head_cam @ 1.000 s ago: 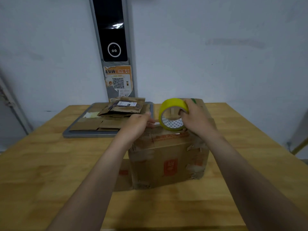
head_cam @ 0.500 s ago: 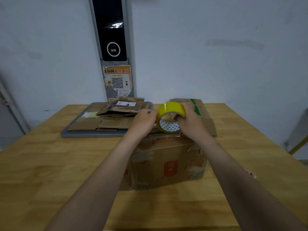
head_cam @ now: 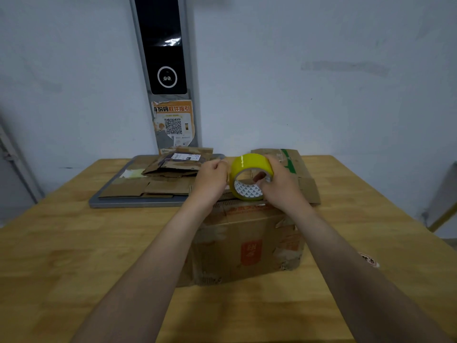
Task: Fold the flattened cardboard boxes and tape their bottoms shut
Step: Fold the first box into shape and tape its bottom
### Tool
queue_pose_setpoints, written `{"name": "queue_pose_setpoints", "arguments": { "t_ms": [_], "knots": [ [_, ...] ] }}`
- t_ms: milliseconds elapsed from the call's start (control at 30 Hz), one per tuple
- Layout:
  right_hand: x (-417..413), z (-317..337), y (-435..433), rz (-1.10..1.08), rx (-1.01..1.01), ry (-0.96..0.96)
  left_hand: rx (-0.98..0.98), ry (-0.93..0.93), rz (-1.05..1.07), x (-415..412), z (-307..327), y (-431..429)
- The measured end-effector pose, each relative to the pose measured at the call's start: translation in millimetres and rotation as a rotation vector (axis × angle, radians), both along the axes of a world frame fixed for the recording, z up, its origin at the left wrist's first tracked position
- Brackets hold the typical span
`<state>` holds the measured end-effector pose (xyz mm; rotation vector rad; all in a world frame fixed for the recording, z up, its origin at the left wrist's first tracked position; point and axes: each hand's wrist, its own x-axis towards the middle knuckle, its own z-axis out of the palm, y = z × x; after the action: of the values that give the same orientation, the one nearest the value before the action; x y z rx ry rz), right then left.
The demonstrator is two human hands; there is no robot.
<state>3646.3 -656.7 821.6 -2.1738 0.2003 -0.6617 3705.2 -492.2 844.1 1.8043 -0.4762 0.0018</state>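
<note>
A pale, scuffed wall (head_cam: 321, 107) backs a light wooden worktop (head_cam: 61, 256) with visible grain. On the wall hangs a tall glossy black panel (head_cam: 164, 45) in a grey frame, with a torn orange sticker (head_cam: 174, 122) bearing a QR code below it. Near the middle of the worktop stands a worn brown cardboard box (head_cam: 247, 243). Its front face carries an orange logo and ragged patches of torn paper and old tape, and one flap with a green strip juts out behind to the right. Both bare forearms reach forward over the box and meet above its top. The right hand (head_cam: 282, 186) grips a yellow tape roll (head_cam: 249, 160) standing on edge on the box top, with fingers wrapped over the glossy outer band and a fingertip showing inside the patterned white core. The left hand (head_cam: 210, 179) sits just beside the roll's left edge with its fingers curled; I cannot tell whether they pinch the tape end. Behind and to the left, a flat grey tray (head_cam: 133, 205) holds a loose pile of flattened cardboard (head_cam: 158, 186), one piece bearing a white label.
</note>
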Motion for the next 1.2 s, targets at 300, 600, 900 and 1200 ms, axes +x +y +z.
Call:
{"name": "queue_pose_setpoints", "arguments": {
  "t_ms": [300,600,900,1200],
  "knots": [
    [3.6,-4.6,9.2,-0.075,0.005,0.002,-0.411,0.266,0.077,0.9,-8.6,27.7],
    [2.7,15.5,6.0,-0.179,-0.273,-0.022,-0.333,0.215,0.05,2.5,-27.4,37.2],
    [-0.2,-0.4,6.0,-0.23,-0.286,0.01,-0.597,0.259,0.16,3.6,-27.9,39.7],
    [-1.9,-9.0,11.4,-0.193,-0.17,0.065,-0.611,0.233,0.219,-1.2,-34.0,52.1]
  ]
}}
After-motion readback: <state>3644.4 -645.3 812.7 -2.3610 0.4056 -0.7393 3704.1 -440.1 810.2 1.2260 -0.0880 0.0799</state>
